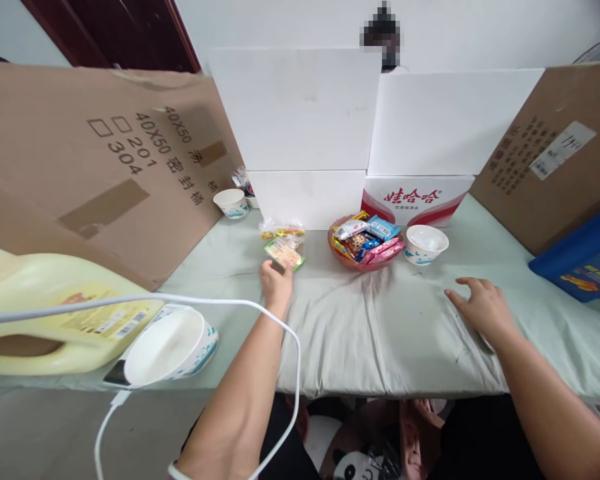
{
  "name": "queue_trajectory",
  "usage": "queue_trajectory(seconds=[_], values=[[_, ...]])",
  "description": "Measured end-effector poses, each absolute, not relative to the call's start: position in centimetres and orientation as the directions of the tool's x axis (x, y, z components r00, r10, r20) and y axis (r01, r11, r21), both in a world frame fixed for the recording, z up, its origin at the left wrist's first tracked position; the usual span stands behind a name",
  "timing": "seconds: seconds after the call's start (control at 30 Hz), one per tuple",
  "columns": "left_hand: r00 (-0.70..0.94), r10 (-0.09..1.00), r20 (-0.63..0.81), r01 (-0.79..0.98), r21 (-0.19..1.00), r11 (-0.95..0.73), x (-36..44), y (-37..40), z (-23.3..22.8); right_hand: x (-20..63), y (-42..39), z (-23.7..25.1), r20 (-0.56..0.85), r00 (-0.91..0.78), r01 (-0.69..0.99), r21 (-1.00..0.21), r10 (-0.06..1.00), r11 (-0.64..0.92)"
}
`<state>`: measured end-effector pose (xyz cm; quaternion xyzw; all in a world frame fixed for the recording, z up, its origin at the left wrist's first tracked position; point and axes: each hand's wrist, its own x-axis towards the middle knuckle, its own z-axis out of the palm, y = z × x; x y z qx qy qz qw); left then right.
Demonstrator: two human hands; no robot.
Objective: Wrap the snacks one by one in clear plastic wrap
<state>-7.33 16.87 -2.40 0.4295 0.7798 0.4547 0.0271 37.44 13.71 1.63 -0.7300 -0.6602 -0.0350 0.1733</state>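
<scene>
Bowls number four: a large one (167,347) at the near left edge beside a yellow jug (55,313), a small one (231,202) far back with another half hidden behind it, and one (426,244) right of the red snack dish (365,243). Two snack packets lie left of that dish; the nearer green-edged packet (283,251) has its long axis running from far left to near right. The left hand (276,280) touches its near end, fingers curled; whether they pinch it cannot be told. The right hand (483,307) rests flat on the pale cloth (380,333), fingers spread, holding nothing. Bare cloth lies between the hands up to the near edge; cardboard walls close both sides.
</scene>
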Motion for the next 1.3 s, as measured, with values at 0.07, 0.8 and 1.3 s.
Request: queue_trajectory(seconds=[0.07, 0.8, 1.3], values=[[-0.631, 0.703, 0.328, 0.664, 0.697, 0.271, -7.1, 16.8, -2.4, 37.9, 13.4, 1.5, 0.22, 0.192, 0.98, -0.086, 0.956, -0.178], [0.57, 0.749, 0.338, 0.718, 0.239, -0.654, 6.1, 6.4, 1.4, 36.6, 13.3, 2.8, -0.16, 0.085, 0.996, 0.005, 0.983, -0.086], [0.437, 0.848, 0.302, 0.741, 0.413, -0.529, 5.6, 6.8, 2.1, 27.3, 6.8, 3.8, 0.119, -0.69, 0.68, -0.234, 0.714, 0.695]])
